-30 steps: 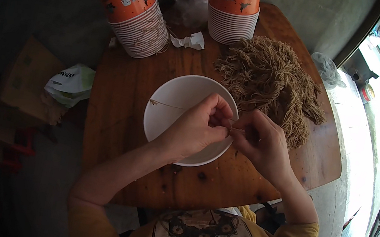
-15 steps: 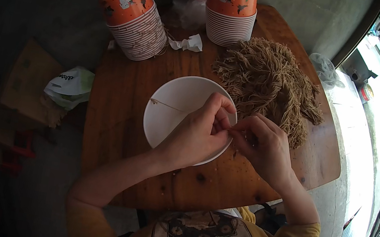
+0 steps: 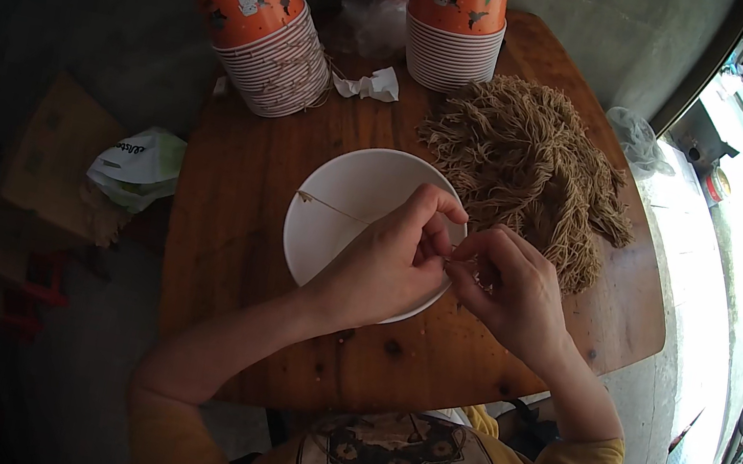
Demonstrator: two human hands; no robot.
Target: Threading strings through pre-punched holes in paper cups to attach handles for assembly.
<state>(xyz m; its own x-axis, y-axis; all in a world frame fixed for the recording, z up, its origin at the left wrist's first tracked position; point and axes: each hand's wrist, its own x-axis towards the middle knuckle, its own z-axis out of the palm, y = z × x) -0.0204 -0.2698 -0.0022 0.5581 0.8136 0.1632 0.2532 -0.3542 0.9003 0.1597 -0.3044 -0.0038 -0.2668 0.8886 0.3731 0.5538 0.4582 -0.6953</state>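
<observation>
A white paper tub (image 3: 329, 165), open end up, sits on the wooden table in front of me. Over its right half, my left hand (image 3: 397, 256) pinches a thin tan string (image 3: 336, 210). That strand runs leftward from behind the hand across the tub to a small tuft near the left rim. My right hand (image 3: 517, 283), fingers bent into a pinch, meets the left fingertips at the tub's right rim. The bit of string between the fingertips is too fine to make out clearly. Beyond my right hand lies a big tangled heap of tan strings (image 3: 538, 162).
A leaning stack of orange-and-green paper tubs (image 3: 259, 23), strings draped on it, stands at the back left. Another tub stack (image 3: 456, 18) rises behind the heap. Crumpled white paper (image 3: 373, 83) lies between them. The table (image 3: 228, 256) has a rounded right corner; cardboard boxes (image 3: 58, 147) stand left.
Both hands stay at the tub's right rim. My right fingers have shifted slightly, and a little string shows by them. The view has moved a touch.
</observation>
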